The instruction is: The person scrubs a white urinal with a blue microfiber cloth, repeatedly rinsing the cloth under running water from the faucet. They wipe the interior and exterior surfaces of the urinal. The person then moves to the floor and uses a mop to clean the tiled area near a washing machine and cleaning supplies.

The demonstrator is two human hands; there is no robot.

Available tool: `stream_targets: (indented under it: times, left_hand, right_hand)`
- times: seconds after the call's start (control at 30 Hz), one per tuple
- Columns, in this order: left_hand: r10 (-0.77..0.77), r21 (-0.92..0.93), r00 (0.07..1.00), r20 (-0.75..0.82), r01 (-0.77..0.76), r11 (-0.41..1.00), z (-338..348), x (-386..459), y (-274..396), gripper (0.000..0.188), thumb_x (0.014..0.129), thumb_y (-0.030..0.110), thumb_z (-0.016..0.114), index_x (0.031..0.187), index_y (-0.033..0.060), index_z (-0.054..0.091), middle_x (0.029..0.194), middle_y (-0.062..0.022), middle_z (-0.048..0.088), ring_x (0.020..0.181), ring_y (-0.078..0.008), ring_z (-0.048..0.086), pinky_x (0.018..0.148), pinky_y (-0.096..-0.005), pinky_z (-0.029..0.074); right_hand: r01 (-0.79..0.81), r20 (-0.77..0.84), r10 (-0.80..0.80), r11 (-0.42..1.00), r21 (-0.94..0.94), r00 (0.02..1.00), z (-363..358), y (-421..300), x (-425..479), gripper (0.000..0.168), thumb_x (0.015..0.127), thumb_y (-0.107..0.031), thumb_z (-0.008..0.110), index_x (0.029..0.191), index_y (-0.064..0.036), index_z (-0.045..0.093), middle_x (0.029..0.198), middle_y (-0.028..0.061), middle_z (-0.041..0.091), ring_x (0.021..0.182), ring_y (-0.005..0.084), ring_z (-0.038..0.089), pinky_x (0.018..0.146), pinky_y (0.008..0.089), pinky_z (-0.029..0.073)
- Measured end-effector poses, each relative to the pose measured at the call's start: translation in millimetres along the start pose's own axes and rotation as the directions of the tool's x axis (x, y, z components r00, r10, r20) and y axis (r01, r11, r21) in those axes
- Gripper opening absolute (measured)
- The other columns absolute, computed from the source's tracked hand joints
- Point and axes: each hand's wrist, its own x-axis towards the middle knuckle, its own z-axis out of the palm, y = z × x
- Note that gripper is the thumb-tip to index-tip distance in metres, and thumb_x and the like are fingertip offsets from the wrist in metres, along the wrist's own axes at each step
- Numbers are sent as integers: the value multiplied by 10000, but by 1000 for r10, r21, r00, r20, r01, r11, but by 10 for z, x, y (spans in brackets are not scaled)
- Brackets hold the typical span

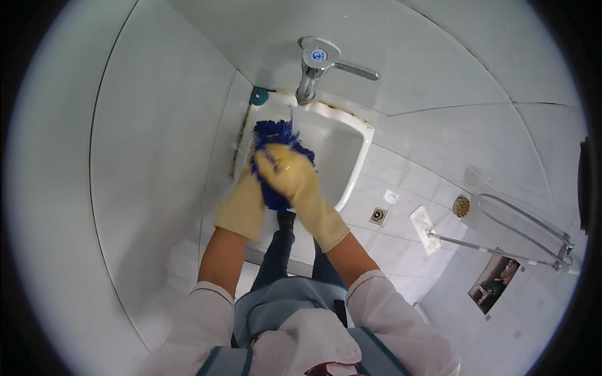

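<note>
Both my hands wear pale yellow rubber gloves and are together over the left part of a white ceramic basin [364, 145]. My right hand [288, 170] is closed around a dark blue shaggy cloth [276, 130], blurred a little by motion. My left hand [250, 184] presses against the same cloth from the left; its fingers are mostly hidden behind the right hand. Cloth shows above the gloves and hangs below between the wrists [276, 197]. A chrome lever tap [308, 77] juts from the wall above the basin's back rim.
A round teal object [259, 96] sits at the basin's back left corner. Grimy sealant lines the back rim. Right of the basin are a floor drain [377, 215], a flat white mop head [424, 229] on a metal pole [479, 248], and a chrome rail [522, 220]. A tiled wall [155, 141] stands close on the left.
</note>
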Motion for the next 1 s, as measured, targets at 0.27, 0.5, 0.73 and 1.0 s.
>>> stream_targets:
  times: [0.27,0.5,0.73,1.0]
  left_hand:
    - [251,916,927,-279,179,359,998,-509,217,343,850,154,647,1192,150,627,1153,-111,681,1046,-269,646,916,-361,486]
    - [240,949,926,291,-311,47,418,-549,-99,702,701,-87,671,1362,75,500,1482,-171,420,1382,-319,385,1145,-392,314]
    - [-308,-63,945,-113,303,951,-50,-311,231,427,913,207,596,1309,60,536,1304,-137,558,1223,-246,518,1012,-372,442]
    - [-79,319,935,-346,196,927,580,-365,23,412,908,299,603,1249,70,595,1158,-113,657,1012,-212,643,872,-363,523]
  right_hand:
    - [-595,303,578,420,686,758,-159,1385,-121,278,914,-234,615,1046,9,644,902,78,676,835,245,643,743,335,508]
    - [-410,416,561,-145,901,716,-205,812,4,199,933,-189,644,1099,-81,658,1026,92,686,972,196,653,854,312,530]
    - [-164,-27,184,926,341,983,229,-365,-388,315,875,-269,703,1089,-45,647,930,154,691,876,320,685,806,392,541]
    - [-520,-57,627,690,503,777,37,687,76,333,880,-300,656,1064,-22,668,996,182,701,898,315,684,827,353,531]
